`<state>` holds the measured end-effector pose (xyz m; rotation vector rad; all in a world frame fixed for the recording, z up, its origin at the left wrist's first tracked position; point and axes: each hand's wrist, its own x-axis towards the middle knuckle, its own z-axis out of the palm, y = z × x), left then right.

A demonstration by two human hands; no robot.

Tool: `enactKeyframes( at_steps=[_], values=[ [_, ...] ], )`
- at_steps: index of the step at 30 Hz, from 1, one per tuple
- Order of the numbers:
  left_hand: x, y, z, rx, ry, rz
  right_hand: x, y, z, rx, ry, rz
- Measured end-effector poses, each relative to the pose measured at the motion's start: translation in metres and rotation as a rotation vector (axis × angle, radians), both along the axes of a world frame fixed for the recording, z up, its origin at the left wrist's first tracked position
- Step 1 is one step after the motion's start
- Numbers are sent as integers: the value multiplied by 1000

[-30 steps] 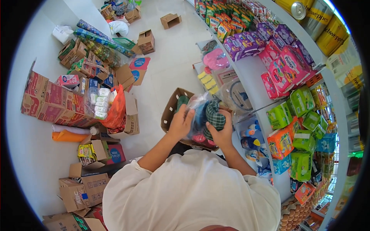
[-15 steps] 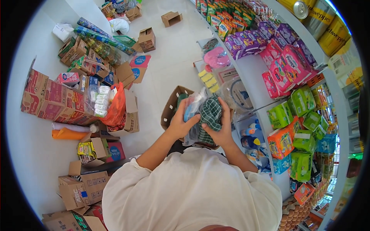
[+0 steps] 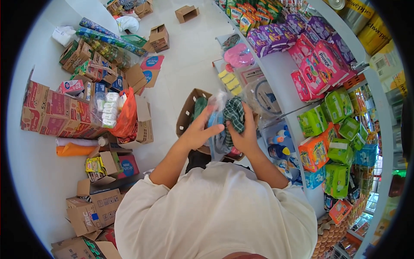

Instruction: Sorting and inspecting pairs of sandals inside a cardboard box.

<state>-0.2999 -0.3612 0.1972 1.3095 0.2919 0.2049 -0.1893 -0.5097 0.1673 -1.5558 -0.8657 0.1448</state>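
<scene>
Between my hands, over an open cardboard box (image 3: 185, 113), is a folded dark green checked cloth (image 3: 234, 113). My right hand (image 3: 245, 139) grips its right side, thumb in front and fingers behind. To its left, my left hand (image 3: 201, 131) holds a clear plastic bag (image 3: 219, 144) with something light blue in it, thumb stretched across the front. The bag touches the cloth; I cannot tell whether the cloth is partly inside it. A dark green bundle (image 3: 199, 107) lies in the box behind my left hand. My hands hide much of the box.
Shelves on the right hold pink packs (image 3: 323, 64), purple packs (image 3: 269, 39) and green packs (image 3: 336, 179). Bottles (image 3: 278, 150) stand low beside my right arm. Stacked cartons (image 3: 56, 110) and an orange-red plastic bag (image 3: 126, 114) line the left. A small open carton (image 3: 187, 14) sits on the far floor.
The checked cloth has shifted slightly away from my body and looks more bunched. More of the clear bag and its light blue content shows between my hands. The view has shifted slightly.
</scene>
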Motion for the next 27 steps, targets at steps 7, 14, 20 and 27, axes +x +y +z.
enactKeyframes(
  at_steps=[7, 14, 20, 27],
  values=[
    [8, 3, -1, 311, 10, 32, 3, -5, 2, 40, -183, 27],
    [5, 6, 13, 126, -129, 266, 13, -44, -96, -156, -230, 14],
    [13, 13, 10, 362, -48, 357, 2, -41, -97, -356, 87, -65],
    [20, 12, -12, 577, -44, 359, -4, -1, -4, 15, -286, 36]
  ],
)
